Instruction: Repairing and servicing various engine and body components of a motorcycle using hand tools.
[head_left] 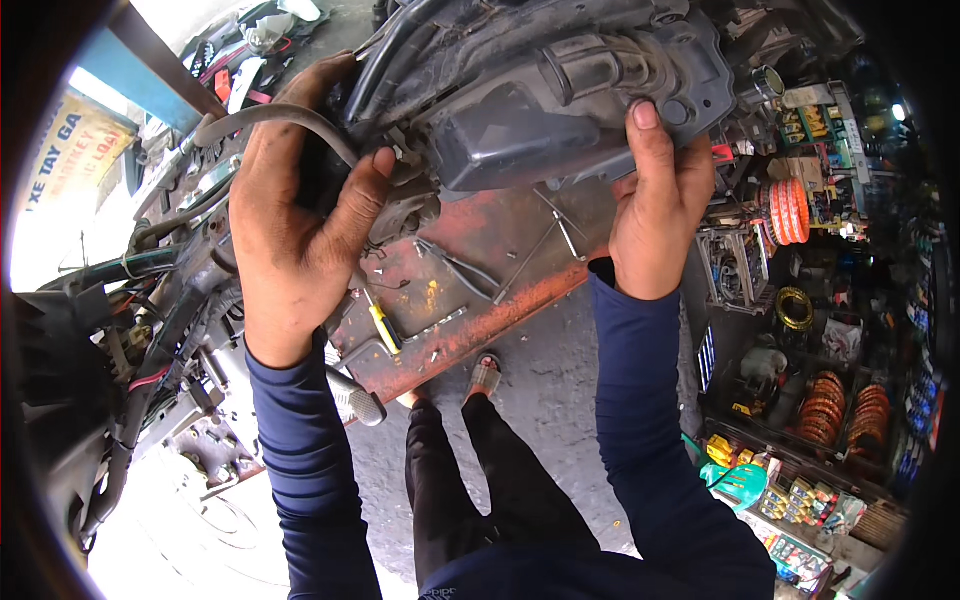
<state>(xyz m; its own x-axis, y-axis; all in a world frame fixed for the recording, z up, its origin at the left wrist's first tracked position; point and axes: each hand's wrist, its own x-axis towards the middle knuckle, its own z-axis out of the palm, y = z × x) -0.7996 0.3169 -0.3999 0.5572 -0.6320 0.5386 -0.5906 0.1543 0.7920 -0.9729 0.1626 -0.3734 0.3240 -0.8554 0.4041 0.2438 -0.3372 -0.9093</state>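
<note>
A dark grey plastic housing [505,135] with a ribbed duct fills the top middle, among motorbike parts. My left hand [290,245] is closed around the assembly's left side, thumb raised beside a grey hose [275,115] that arches over the fingers; what its fingertips touch is partly hidden. My right hand [655,210] grips the housing's right end, thumb on its face and fingers behind it. Below, pliers [455,270], a yellow-handled screwdriver [383,325] and metal tools [528,255] lie on a worn red metal platform [510,305].
Frame parts and cables [150,360] crowd the left. Shelves [830,450] with orange rings [785,212], bottles and small parts line the right. My sandalled feet [485,375] stand on dark floor at the platform's edge. A yellow signboard [70,160] is at the upper left.
</note>
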